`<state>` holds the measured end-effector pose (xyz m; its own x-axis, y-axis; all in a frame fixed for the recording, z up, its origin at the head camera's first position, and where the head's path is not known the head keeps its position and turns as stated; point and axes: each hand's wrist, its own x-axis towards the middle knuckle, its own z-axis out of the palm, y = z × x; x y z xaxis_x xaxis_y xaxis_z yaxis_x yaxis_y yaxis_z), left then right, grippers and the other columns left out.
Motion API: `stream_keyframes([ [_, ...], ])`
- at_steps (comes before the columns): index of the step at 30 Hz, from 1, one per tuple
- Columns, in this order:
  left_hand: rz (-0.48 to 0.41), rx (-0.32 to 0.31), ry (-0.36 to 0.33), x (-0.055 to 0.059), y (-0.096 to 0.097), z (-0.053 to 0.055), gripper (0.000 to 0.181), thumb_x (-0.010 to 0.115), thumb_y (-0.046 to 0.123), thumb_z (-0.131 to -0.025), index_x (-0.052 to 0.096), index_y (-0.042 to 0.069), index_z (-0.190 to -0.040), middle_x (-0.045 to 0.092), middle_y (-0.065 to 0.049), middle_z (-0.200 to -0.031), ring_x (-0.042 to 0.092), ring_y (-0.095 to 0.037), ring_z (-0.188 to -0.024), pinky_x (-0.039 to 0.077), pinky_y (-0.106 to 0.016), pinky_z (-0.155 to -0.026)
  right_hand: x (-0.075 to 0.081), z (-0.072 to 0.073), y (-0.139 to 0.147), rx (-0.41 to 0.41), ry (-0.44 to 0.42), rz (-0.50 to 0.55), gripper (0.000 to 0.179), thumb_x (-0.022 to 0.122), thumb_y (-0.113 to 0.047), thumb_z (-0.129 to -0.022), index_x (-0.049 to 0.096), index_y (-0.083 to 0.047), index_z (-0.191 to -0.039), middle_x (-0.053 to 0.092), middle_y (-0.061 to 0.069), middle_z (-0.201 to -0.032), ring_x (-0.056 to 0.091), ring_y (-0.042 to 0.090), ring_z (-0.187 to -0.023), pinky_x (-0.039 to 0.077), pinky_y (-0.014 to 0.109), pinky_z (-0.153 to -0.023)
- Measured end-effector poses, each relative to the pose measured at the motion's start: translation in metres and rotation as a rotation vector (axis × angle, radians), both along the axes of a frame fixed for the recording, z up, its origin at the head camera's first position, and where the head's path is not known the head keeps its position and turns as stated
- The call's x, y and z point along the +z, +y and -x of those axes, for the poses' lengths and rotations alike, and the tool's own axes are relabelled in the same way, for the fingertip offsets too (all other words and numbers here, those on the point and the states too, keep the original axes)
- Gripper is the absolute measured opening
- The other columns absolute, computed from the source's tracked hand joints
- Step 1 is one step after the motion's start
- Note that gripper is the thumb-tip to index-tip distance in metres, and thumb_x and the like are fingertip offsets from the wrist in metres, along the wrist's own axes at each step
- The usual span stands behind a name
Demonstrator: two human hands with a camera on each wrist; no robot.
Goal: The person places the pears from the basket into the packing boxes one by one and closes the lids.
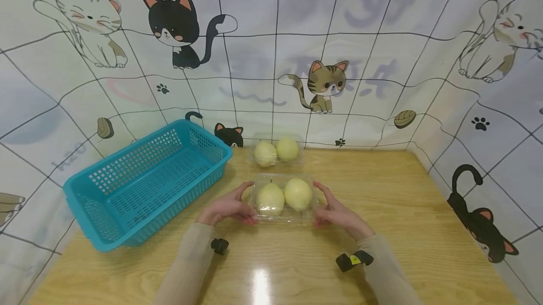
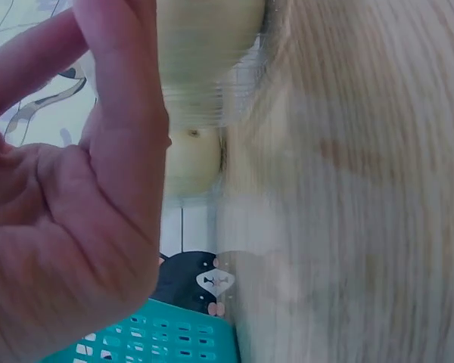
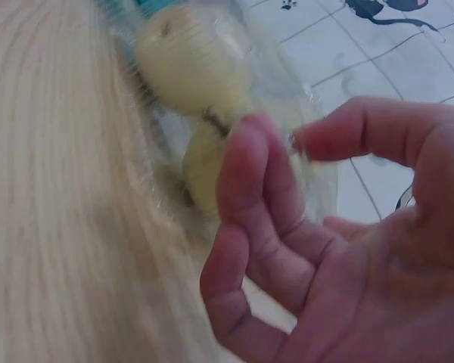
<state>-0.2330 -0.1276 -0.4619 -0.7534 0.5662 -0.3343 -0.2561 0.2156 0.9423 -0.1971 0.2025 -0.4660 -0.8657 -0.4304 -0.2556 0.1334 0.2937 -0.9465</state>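
A clear plastic box [image 1: 280, 216] holding two pale yellow-green pears [image 1: 298, 194] is in the middle of the head view. My left hand [image 1: 231, 207] grips its left end, thumb and fingers spread along the side. At the opposite end, my right hand [image 1: 341, 215] holds the box between thumb and fingers. Pears [image 3: 193, 60] show through the clear plastic past the curled right fingers [image 3: 242, 170] in the right wrist view. In the left wrist view, the left hand [image 2: 83, 174] covers part of the pears behind it.
Behind stands a second clear box [image 1: 277, 161] with two more pears [image 1: 287, 148], close to the wall. A blue plastic basket [image 1: 148, 229] stands to the left on the wooden table [image 1: 382, 192]. Cat-print sheeting [image 1: 254, 50] lines the back and sides.
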Motion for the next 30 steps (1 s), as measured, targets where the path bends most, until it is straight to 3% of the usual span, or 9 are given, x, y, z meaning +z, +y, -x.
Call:
stream_keyframes([
  [3,-0.008,-0.001,0.001,-0.002,-0.004,0.001,0.090,0.060,-0.005,-0.087,0.002,0.008,-0.155,0.069,-0.023,-0.085,0.070,-0.029,-0.075,0.057,-0.042,-0.072,-0.005,-0.001,0.002,0.009,-0.004,0.049,0.086,0.057,-0.007,-0.092,0.000,-0.021,-0.155,0.062,0.015,-0.086,0.065,0.031,-0.088,0.051,0.044,-0.086],
  [10,-0.013,0.067,0.021,-0.004,-0.009,0.004,0.082,0.060,-0.005,-0.087,0.010,0.003,-0.152,0.069,-0.022,-0.086,0.070,-0.031,-0.078,0.057,-0.042,-0.075,-0.008,0.003,-0.002,0.002,0.043,0.129,0.084,0.056,-0.011,-0.098,-0.005,-0.015,-0.155,0.063,0.016,-0.092,0.064,0.037,-0.096,0.050,0.043,-0.090],
  [18,0.077,0.122,0.125,0.008,-0.004,0.000,0.082,0.053,-0.007,-0.089,0.001,0.003,-0.152,0.067,-0.018,-0.084,0.068,-0.035,-0.082,0.056,-0.046,-0.075,-0.007,0.008,-0.009,-0.068,0.137,0.056,0.079,0.057,-0.005,-0.096,0.003,-0.009,-0.154,0.067,0.016,-0.087,0.065,0.034,-0.087,0.052,0.040,-0.083],
  [23,0.095,0.139,0.150,0.015,-0.002,-0.002,0.082,0.053,-0.009,-0.089,0.001,0.002,-0.152,0.065,-0.020,-0.084,0.067,-0.035,-0.080,0.056,-0.047,-0.075,0.000,0.010,-0.014,-0.088,0.181,0.002,0.074,0.055,-0.004,-0.097,0.006,-0.007,-0.153,0.068,0.016,-0.086,0.065,0.034,-0.084,0.051,0.042,-0.083],
  [26,0.197,0.163,0.225,0.020,-0.002,-0.003,0.073,0.054,-0.007,-0.089,0.014,-0.003,-0.150,0.064,-0.018,-0.081,0.065,-0.030,-0.074,0.056,-0.042,-0.071,0.006,0.011,-0.012,-0.057,0.206,-0.028,0.070,0.053,-0.004,-0.098,0.010,-0.002,-0.152,0.068,0.018,-0.091,0.064,0.038,-0.088,0.051,0.046,-0.084],
  [30,0.503,0.206,0.477,0.035,0.000,-0.006,0.048,0.060,0.003,-0.089,0.047,-0.005,-0.135,0.064,-0.009,-0.076,0.060,-0.019,-0.065,0.051,-0.032,-0.060,0.016,0.012,-0.004,-0.028,0.314,-0.227,0.059,0.053,-0.008,-0.098,0.024,0.002,-0.148,0.067,0.018,-0.102,0.063,0.038,-0.098,0.049,0.051,-0.085],
])
